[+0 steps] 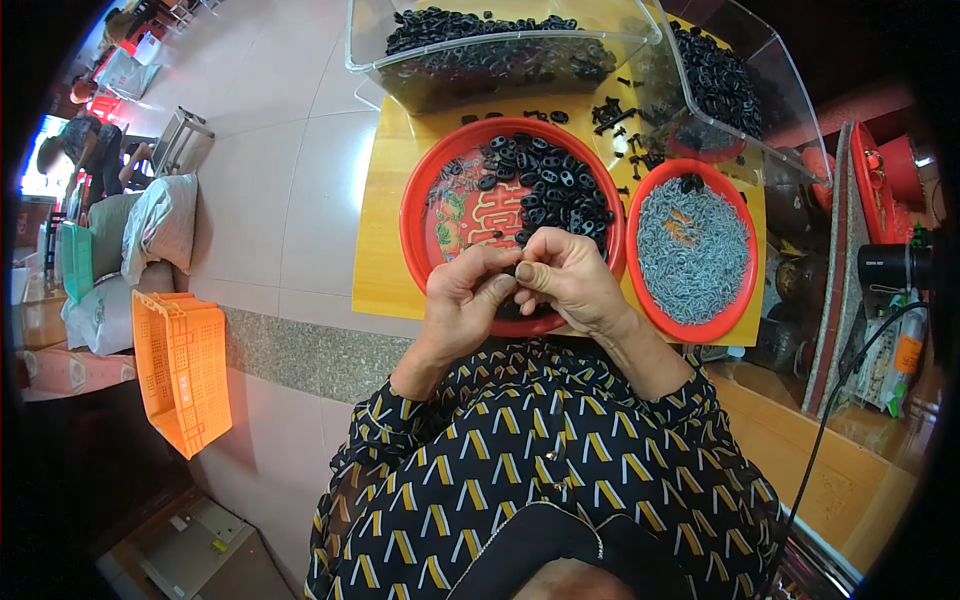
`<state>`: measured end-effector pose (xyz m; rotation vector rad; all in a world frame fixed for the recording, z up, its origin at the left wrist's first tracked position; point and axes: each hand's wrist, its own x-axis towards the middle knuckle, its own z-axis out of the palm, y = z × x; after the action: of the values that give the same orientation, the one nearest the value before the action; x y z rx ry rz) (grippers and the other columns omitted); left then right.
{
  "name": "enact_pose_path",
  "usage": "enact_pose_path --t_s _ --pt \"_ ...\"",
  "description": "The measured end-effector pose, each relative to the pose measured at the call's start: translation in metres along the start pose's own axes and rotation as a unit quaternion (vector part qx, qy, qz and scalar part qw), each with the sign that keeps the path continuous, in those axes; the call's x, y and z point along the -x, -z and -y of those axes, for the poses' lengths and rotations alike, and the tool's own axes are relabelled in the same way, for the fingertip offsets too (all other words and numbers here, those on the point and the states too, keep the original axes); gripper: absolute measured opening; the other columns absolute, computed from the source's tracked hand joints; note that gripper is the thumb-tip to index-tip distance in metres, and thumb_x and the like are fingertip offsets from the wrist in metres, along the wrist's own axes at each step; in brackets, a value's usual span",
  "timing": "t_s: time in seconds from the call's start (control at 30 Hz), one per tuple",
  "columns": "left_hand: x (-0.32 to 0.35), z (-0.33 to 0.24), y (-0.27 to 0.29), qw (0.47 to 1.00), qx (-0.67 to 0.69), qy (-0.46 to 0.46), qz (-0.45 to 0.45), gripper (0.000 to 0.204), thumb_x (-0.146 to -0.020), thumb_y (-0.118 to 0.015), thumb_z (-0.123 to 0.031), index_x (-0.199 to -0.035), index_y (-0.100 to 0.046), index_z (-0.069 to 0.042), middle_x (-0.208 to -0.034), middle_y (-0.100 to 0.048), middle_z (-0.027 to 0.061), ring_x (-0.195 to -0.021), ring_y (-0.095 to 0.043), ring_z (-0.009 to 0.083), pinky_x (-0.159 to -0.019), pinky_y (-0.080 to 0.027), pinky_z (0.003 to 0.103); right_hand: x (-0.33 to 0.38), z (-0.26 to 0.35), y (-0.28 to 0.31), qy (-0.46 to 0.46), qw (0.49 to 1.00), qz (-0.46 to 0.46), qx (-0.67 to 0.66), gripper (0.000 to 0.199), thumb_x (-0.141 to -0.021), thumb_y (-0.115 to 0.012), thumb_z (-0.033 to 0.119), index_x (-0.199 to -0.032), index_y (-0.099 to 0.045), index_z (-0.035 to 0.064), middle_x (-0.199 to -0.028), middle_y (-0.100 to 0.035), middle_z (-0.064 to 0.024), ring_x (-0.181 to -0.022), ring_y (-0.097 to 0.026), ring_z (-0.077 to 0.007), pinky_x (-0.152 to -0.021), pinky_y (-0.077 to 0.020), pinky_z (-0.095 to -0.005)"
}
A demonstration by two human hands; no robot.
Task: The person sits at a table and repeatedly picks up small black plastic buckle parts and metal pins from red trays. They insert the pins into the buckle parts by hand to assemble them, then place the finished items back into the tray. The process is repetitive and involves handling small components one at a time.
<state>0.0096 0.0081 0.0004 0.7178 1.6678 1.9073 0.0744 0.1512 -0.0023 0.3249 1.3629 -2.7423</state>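
My left hand [465, 305] and my right hand [575, 283] meet over the near rim of a round red tray [412, 215]. Both are closed in a pinch, fingertips nearly touching. What lies between them is small and mostly covered by the fingers; only a dark bit shows. Inside the tray, black oval plastic pieces [562, 180] with two holes each are heaped on the right. A thin scatter of small silvery screws [458, 180] lies at its left, over a printed red and gold bottom. Beside my right hand, an oval red tray [634, 262] holds many grey screws [695, 250].
The trays stand on a yellow tabletop [385, 265]. Behind them are two see-through bins [505, 45] [745, 75] of black parts, with loose black parts [632, 140] between. An orange crate [185, 370] stands on the floor at left, near stuffed sacks [160, 225]. Another person [95, 150] sits far left.
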Motion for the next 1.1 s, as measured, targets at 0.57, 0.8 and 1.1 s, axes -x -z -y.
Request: enact_pose_path --t_s 0.57,0.8,1.1 --pt "0.009 0.009 0.011 0.993 0.12 0.011 -0.007 0.027 -0.081 -0.056 -0.004 -0.108 -0.051 0.001 -0.084 -0.058 0.0045 -0.074 -0.055 0.0082 -0.065 -0.046 0.02 0.012 0.012 -0.019 -0.007 0.997 -0.04 0.072 0.017 -0.084 -0.054 0.014 -0.087 -0.054 -0.0026 -0.073 -0.056 -0.0045 -0.059 -0.055 -0.0081 -0.05 -0.047 -0.0188" --pt "0.013 -0.004 0.009 0.998 0.048 0.022 0.02 0.029 -0.082 -0.053 0.0 -0.11 -0.049 0.003 -0.083 -0.057 0.0041 -0.075 -0.053 0.0081 -0.067 -0.044 0.021 0.014 0.025 -0.019 -0.069 0.976 -0.072 0.193 0.011 -0.082 -0.055 0.012 -0.082 -0.056 0.0008 -0.061 -0.055 -0.0023 -0.05 -0.051 -0.0066 -0.042 -0.0416 -0.0177" --pt "0.016 0.01 0.029 0.994 -0.073 -0.013 -0.078 0.024 -0.08 -0.055 0.001 -0.103 -0.052 0.006 -0.08 -0.056 0.0033 -0.072 -0.052 0.0072 -0.065 -0.043 0.02 -0.015 0.165 0.024 0.266 0.938 -0.179 0.131 0.018 -0.084 -0.05 0.014 -0.087 -0.056 -0.0032 -0.077 -0.059 -0.0067 -0.066 -0.056 -0.0117 -0.058 -0.0453 -0.0209"
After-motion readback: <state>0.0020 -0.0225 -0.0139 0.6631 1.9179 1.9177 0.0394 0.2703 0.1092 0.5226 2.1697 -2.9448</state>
